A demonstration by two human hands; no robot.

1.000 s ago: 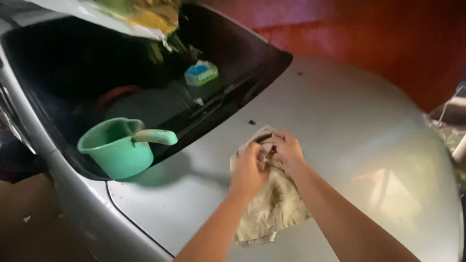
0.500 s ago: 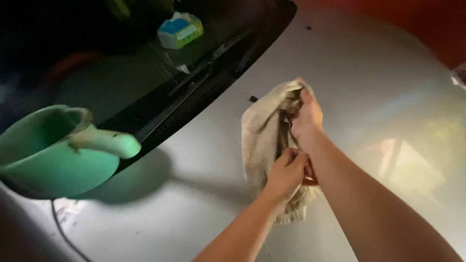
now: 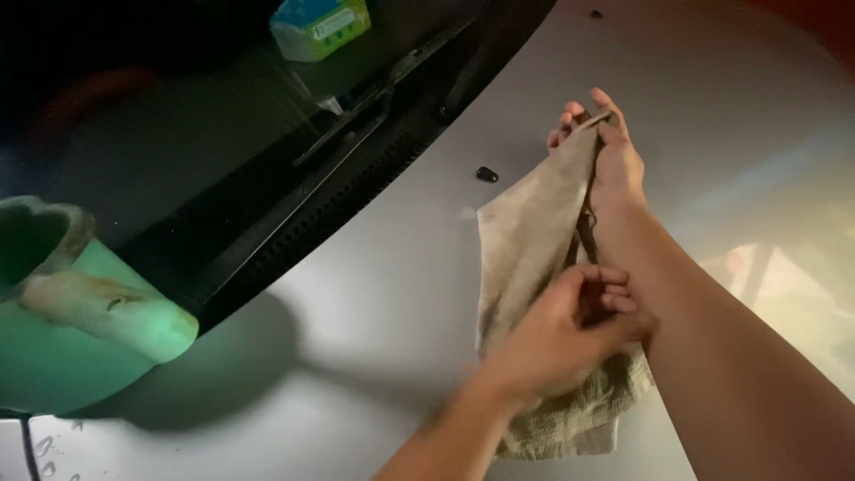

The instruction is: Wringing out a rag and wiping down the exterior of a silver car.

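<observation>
A dirty beige cloth [image 3: 527, 245] hangs stretched over the silver car hood [image 3: 374, 285]. My right hand [image 3: 606, 156] pinches its upper corner, fingers pointing away from me. My left hand [image 3: 561, 334] grips the cloth lower down, close against my right forearm. The cloth's bottom edge [image 3: 570, 423] rests on the hood below both hands.
A green plastic dipper [image 3: 71, 312] with a pale handle sits at the windshield's lower left. Wipers [image 3: 383, 93] lie along the dark windshield base. A small blue-green box [image 3: 319, 27] shows behind the glass. A black washer nozzle [image 3: 486, 174] sits on the hood.
My right hand has lifted the cloth's corner farther away, stretching it. My left hand has slid down the cloth. The view has moved closer to the hood.
</observation>
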